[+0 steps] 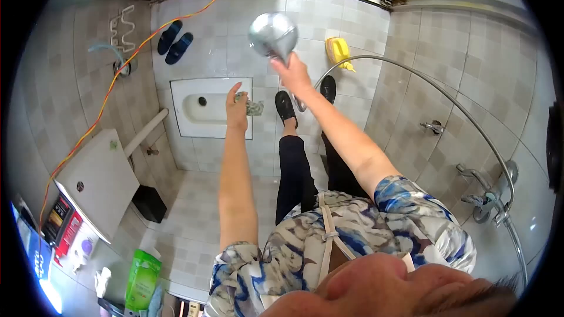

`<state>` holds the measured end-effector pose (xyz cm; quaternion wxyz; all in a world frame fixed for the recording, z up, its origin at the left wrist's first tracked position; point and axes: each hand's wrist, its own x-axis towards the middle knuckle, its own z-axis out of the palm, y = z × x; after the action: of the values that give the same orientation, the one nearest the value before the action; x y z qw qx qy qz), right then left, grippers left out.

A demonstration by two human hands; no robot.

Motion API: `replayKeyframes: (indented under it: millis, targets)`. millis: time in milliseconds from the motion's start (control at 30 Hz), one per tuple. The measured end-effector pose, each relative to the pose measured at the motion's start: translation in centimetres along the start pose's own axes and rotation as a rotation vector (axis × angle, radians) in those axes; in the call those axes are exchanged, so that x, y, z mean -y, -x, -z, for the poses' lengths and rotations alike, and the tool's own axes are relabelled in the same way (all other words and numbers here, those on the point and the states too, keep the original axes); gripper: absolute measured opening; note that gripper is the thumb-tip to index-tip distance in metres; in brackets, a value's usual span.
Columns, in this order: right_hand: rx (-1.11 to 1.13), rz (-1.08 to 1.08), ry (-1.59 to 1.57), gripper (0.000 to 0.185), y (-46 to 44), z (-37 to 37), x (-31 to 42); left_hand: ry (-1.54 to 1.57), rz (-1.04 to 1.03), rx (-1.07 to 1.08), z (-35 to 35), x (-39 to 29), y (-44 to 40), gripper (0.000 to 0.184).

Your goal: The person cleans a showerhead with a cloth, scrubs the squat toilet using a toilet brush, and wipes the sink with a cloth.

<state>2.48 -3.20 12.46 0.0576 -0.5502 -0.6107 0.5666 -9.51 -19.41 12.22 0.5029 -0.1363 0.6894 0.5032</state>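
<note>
My right hand (295, 75) is closed round the handle of a silver shower head (272, 35), held out over the tiled floor. From it a grey metal hose (437, 82) arcs to the tap on the right wall. My left hand (237, 111), over the right side of the white squat toilet (176, 105), holds a small crumpled greenish thing (255, 108), perhaps a scrubbing pad; its kind is unclear. The left fingers are partly spread, with the thing at the palm side. A yellow bottle (338, 53) lies on the floor right of the shower head.
Dark slippers (178, 48) lie at the upper left. The shower tap (484, 194) juts from the right wall. A white cistern (97, 182), a black bin (150, 203) and a green packet (143, 279) are at the left. An orange-yellow cord (135, 53) crosses the left side.
</note>
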Motion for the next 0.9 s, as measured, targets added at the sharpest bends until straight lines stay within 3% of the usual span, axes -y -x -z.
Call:
replayKeyframes:
  millis: [100, 233, 300, 400, 467, 700, 900]
  targets:
    - [-0.134, -0.212, -0.232, 0.046, -2.7, 5.4, -2.0, -0.12, -0.053, 0.09, -3.7, -0.1, -0.3, 0.035]
    - [-0.48, -0.246, -0.503, 0.035, -4.9, 13.4, -4.1, -0.162, -0.005, 0.137, -8.0, -1.4, -0.6, 0.032]
    - [-0.589, -0.289, -0.514, 0.037, -6.2, 18.0, -8.2, -0.207, -0.017, 0.148, -10.2, -1.1, -0.7, 0.029]
    - [-0.654, -0.329, -0.803, 0.042, -7.1, 23.4, -11.4, -0.215, 0.072, 0.182, -12.9, -0.7, -0.7, 0.027]
    - [-0.869, -0.419, -1.092, 0.052, -8.8, 26.5, -14.6, -0.197, 0.091, 0.2, -14.5, 0.2, -1.1, 0.027]
    - [-0.994, -0.438, -1.361, 0.057, -13.5, 33.3, -20.8, -0.275, 0.102, 0.227, -17.7, 2.3, -2.2, 0.028]
    - [-0.969, -0.45, -1.474, 0.054, -18.6, 33.6, -24.7, -0.304, 0.128, 0.176, -17.3, 2.0, -2.8, 0.027]
